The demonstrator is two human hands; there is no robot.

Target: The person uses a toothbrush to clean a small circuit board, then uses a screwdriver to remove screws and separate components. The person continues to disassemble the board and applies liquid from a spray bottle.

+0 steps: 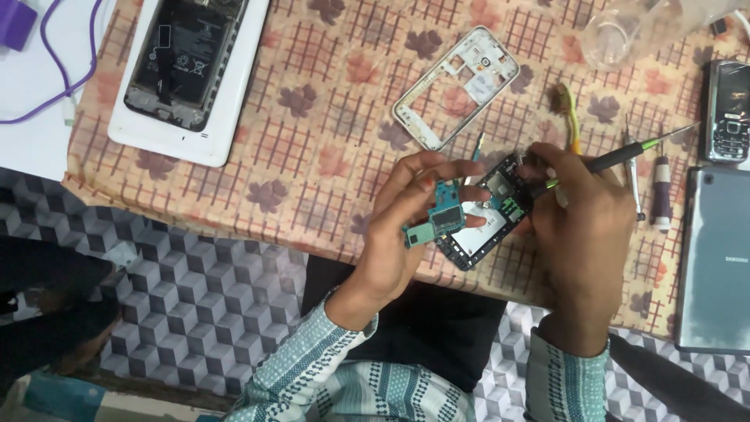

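Note:
My left hand (402, 227) pinches a small blue-green circuit board (439, 219), lifted partly off a black phone chassis (486, 223). The chassis rests at the table's front edge between both hands. My right hand (582, 223) holds a green-and-black screwdriver (633, 155) and also steadies the chassis at its right side. The tool's tip is hidden behind my fingers. A metal tweezer tip (476, 148) pokes up just behind the chassis.
A white phone frame (457, 86) lies behind the hands. An opened white tablet (187, 70) is at far left, with a purple cable (55, 62). A yellow brush (569, 113), more screwdrivers (661, 191), a keypad phone (726, 109), a grey tablet (715, 258) and a clear cup (613, 35) sit right.

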